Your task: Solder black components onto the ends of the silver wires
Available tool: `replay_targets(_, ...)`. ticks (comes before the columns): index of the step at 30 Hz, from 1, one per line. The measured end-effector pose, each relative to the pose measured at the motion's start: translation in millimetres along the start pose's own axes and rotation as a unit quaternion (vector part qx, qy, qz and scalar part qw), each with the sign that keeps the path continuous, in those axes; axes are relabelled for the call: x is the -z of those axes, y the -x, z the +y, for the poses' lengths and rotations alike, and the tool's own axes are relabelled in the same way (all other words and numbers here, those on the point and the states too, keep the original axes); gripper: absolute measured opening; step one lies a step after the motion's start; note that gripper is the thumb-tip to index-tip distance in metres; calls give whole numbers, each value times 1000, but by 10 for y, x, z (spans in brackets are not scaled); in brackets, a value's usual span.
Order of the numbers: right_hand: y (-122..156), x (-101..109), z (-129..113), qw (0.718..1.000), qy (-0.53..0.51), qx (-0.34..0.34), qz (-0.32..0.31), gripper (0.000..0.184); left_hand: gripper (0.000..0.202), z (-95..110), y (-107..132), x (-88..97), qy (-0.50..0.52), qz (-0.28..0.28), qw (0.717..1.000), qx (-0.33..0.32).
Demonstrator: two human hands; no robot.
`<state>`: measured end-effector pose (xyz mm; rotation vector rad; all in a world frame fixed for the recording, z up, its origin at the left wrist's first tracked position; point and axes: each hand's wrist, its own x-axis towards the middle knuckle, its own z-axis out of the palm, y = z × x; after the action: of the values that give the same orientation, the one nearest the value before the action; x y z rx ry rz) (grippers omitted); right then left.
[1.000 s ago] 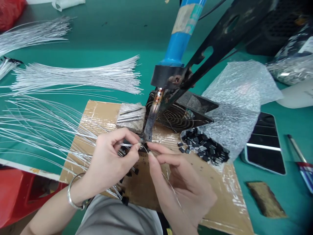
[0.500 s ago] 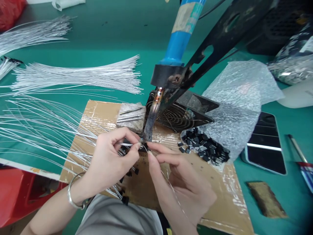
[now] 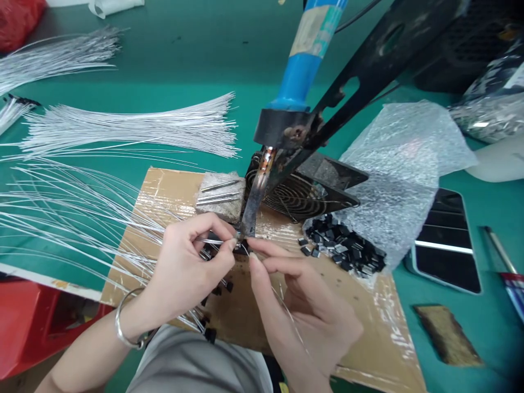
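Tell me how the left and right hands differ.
The left hand has a bangle at its wrist; none shows by the right hand. The left hand pinches pale wire; the right hand holds thin curved wire trailing back across it. Both are close to the soldering iron tip.

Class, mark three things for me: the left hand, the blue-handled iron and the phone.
Left hand (image 3: 191,267): head view, back of the hand.
Blue-handled iron (image 3: 296,81): head view, lower blue handle.
Phone (image 3: 445,230): head view, dark glossy face.

Head view: moderately bright, diffuse light; fine detail soft.
White glare band across phone (image 3: 442,226); highlights on plastic bag (image 3: 403,150); upper-right corner dark; edges stretched.
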<state>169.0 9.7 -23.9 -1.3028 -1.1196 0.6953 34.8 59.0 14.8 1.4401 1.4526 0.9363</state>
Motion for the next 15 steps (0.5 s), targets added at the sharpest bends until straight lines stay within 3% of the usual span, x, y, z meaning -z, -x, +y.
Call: replay_targets(15,2,71,79,998,12,51,-34,23,15,15,7,3,11,-5,1000,-18)
